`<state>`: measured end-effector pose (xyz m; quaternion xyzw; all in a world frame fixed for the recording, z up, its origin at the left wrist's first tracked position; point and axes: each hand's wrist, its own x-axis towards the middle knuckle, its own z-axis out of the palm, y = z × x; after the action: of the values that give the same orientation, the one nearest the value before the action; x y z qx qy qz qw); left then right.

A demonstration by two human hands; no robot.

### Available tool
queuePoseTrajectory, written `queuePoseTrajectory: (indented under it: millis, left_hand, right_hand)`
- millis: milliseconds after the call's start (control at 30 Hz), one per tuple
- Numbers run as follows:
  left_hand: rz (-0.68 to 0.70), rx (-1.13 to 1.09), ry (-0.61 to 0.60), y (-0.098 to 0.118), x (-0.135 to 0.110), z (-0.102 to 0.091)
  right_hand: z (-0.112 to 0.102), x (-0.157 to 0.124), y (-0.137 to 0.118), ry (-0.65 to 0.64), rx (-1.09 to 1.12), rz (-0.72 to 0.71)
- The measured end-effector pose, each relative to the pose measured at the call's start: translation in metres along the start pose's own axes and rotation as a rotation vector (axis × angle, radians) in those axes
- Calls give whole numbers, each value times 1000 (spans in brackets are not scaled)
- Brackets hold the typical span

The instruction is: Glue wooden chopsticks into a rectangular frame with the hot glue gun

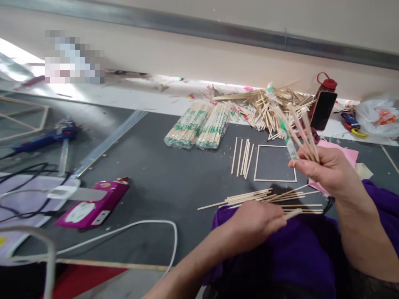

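My right hand (327, 168) is raised and closed round a few wooden chopsticks (304, 128), one still in its green-printed wrapper (288, 139). Lower down, my left hand (255, 224) is closed on a single chopstick (293, 214) over purple cloth (299, 253) in my lap. Just beyond it lies a loose row of bare chopsticks (264, 197) on the dark grey table (162, 174). A square frame made of sticks (276, 163) lies flat past them, with several separate sticks (243, 157) to its left.
Two wrapped chopstick bundles (199, 124) and a loose heap of sticks (268, 104) lie at the back. A phone (323, 110) leans on a red-capped bottle. A pink box (93, 205), a blue glue gun (46, 139), white cables (124, 232) and pink paper (341, 155) are around.
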<state>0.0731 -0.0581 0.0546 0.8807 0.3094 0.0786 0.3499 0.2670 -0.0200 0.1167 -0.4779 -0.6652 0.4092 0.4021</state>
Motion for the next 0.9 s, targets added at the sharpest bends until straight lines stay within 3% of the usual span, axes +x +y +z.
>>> queuePoseTrajectory:
  millis: [67, 167, 333, 433, 533, 667, 767, 900]
  left_hand:
    - [105, 125, -40, 2, 1, 23]
    - [75, 256, -42, 6, 1, 51]
    - [102, 365, 33, 13, -5, 66]
    - [151, 334, 139, 17, -18, 61]
    - [277, 246, 330, 18, -32, 47]
    - [173, 264, 687, 13, -37, 22]
    - [122, 381, 701, 7, -33, 12]
    - [142, 388, 681, 3, -27, 13]
  right_hand:
    - [4, -7, -1, -115, -77, 19]
    - [11, -19, 0, -320, -167, 66]
    - [19, -42, 12, -609, -321, 65]
    - [17, -55, 25, -653, -417, 76]
    - [11, -65, 36, -653, -382, 127]
    - [6, -72, 43, -681, -179, 191]
    - [5, -71, 42, -640, -60, 249]
    - [5, -69, 41, -636, 4, 266]
